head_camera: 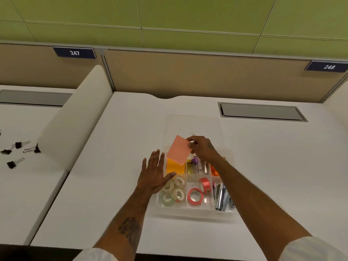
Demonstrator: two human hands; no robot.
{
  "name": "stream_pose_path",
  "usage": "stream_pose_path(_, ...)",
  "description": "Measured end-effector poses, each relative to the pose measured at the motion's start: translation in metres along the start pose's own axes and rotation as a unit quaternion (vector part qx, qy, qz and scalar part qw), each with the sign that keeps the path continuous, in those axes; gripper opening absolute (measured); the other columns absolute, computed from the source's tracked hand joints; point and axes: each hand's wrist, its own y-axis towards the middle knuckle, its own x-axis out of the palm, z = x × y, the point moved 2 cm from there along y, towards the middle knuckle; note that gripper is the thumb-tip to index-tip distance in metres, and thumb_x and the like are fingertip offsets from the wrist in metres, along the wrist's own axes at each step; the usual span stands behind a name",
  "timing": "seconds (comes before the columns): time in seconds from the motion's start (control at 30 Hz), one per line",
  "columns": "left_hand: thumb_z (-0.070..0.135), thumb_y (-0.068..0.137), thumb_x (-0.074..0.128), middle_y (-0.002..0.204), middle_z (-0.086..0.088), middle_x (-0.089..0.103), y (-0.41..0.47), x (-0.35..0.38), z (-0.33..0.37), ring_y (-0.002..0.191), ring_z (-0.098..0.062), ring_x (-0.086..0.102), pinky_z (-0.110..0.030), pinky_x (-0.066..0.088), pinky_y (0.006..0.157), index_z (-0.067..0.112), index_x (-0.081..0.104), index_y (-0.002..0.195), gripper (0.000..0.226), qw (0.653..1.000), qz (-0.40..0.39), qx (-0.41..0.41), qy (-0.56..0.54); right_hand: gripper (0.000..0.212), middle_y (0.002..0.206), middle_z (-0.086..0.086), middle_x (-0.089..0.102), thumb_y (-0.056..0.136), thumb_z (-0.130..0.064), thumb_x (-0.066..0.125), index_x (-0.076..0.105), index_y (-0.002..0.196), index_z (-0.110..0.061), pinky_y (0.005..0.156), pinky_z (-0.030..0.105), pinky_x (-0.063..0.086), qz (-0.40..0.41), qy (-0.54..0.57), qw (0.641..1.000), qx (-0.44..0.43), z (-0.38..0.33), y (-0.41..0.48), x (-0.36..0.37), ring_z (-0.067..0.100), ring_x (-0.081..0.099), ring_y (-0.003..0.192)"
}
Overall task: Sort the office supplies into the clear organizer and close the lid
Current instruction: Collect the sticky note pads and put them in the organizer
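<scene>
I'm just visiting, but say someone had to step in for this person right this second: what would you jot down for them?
Right hand: pinching a pink sticky pad over the clear organizer.
Left hand: open, flat at the organizer's left edge.
Done: clear tape rolls, red tape rolls and staplers sit in compartments.
Left: drop the pad onto the orange sticky notes, then close the lid, lying open behind.
</scene>
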Motion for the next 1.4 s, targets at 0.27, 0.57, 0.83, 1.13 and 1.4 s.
stream_pose_path(0.27,0.086,0.074,-0.004,0.162,-0.006,-0.008,0.001,0.004,-0.001,0.149,-0.022,-0.010,-0.051,-0.001,0.118,0.018,-0.008,0.153,0.104,1.000,0.010,-0.004,-0.012,0.029,0.125,0.010,0.063,0.097,-0.016,0.051,0.063,0.123,-0.015,0.086,0.033,0.049,-0.049,-0.097,0.994,-0.005,0.002,0.004,0.025,0.026,0.060,0.106)
stream_pose_path(0.57,0.090,0.066,-0.012,0.162,-0.005,-0.007,0.002,0.004,-0.001,0.149,-0.024,-0.008,-0.053,-0.002,0.119,0.021,-0.006,0.153,0.112,1.000,0.013,-0.009,-0.024,0.030,0.131,0.007,0.059,0.096,-0.021,0.054,0.062,0.125,-0.018,0.100,0.037,0.046,-0.105,-0.189,0.976,-0.024,0.000,0.005,0.043,0.025,0.056,0.116)
stream_pose_path(0.83,0.091,0.064,-0.014,0.162,-0.004,-0.008,0.002,0.003,0.000,0.149,-0.024,-0.009,-0.052,-0.005,0.118,0.022,-0.007,0.153,0.113,1.000,0.009,-0.011,-0.020,0.046,0.142,0.007,0.046,0.095,-0.031,0.056,0.047,0.139,-0.022,0.108,0.040,0.034,-0.069,-0.226,0.972,-0.011,0.005,0.003,0.040,0.026,0.038,0.131)
stream_pose_path(1.13,0.090,0.063,-0.017,0.161,-0.006,-0.011,0.002,0.002,0.001,0.148,-0.025,-0.011,-0.052,-0.006,0.117,0.020,-0.009,0.153,0.114,1.000,0.002,-0.010,-0.006,0.055,0.152,0.009,0.030,0.096,-0.041,0.051,0.037,0.145,-0.021,0.111,0.042,0.031,-0.029,-0.231,0.972,-0.004,0.018,-0.016,0.021,0.027,0.022,0.141)
stream_pose_path(1.4,0.086,0.066,-0.014,0.161,-0.007,-0.015,0.002,-0.004,0.001,0.148,-0.024,-0.015,-0.050,-0.006,0.117,0.019,-0.015,0.151,0.109,1.000,-0.016,-0.008,0.020,0.057,0.157,0.009,0.020,0.097,-0.048,0.043,0.034,0.146,-0.021,0.113,0.045,0.026,-0.004,-0.268,0.963,0.013,0.031,-0.032,0.005,0.028,0.013,0.145)
